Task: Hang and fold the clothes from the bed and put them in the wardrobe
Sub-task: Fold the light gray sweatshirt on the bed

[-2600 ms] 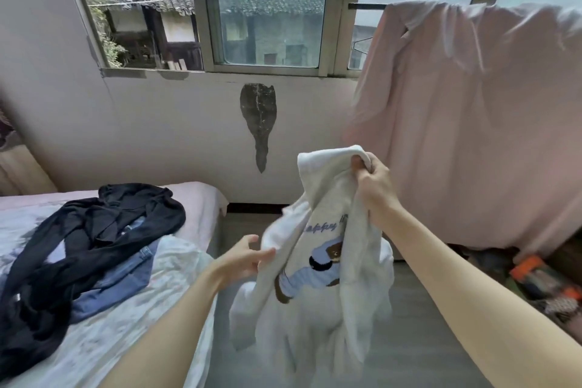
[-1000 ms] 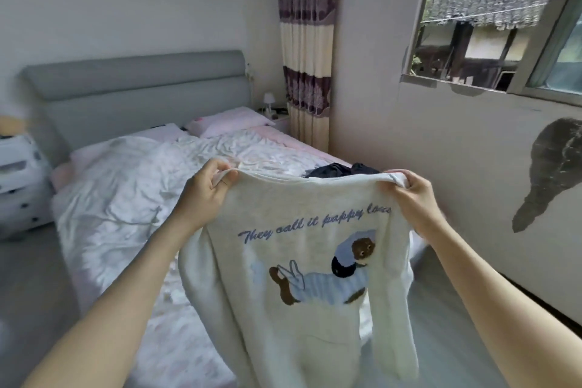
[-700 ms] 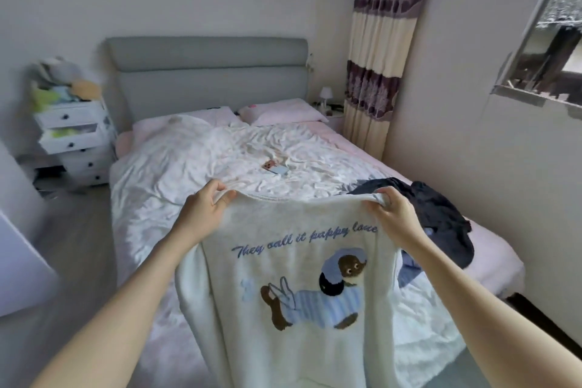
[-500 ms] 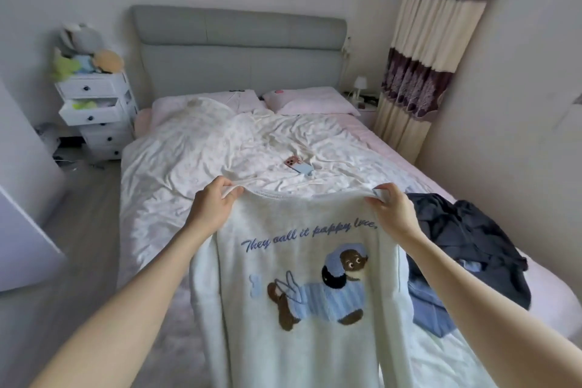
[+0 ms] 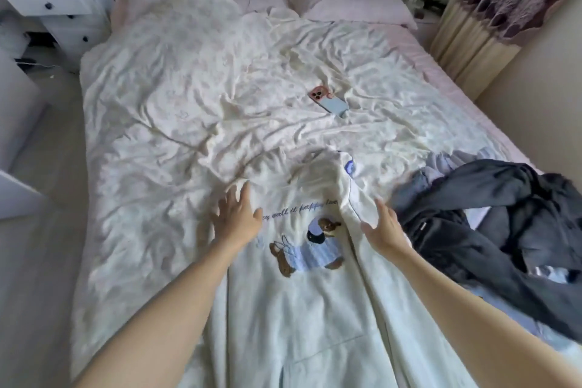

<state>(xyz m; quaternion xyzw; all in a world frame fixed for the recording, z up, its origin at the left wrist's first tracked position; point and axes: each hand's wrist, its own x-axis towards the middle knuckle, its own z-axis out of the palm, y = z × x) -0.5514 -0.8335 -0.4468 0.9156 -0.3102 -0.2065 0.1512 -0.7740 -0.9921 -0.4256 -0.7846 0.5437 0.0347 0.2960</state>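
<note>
Two hands: both spread open, fingers straight
Left hand (image 5: 236, 220): flat on sweatshirt (image 5: 302, 293)
Right hand (image 5: 385, 227): palm inward, beside fold
Sweatshirt: spread on bed (image 5: 176, 110)

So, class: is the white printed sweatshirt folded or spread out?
Spread out: white printed sweatshirt lies flat on the bed, print showing, unfolded.

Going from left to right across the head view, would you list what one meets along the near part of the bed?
Left hand → white sweatshirt → right hand → dark clothes pile.
</note>
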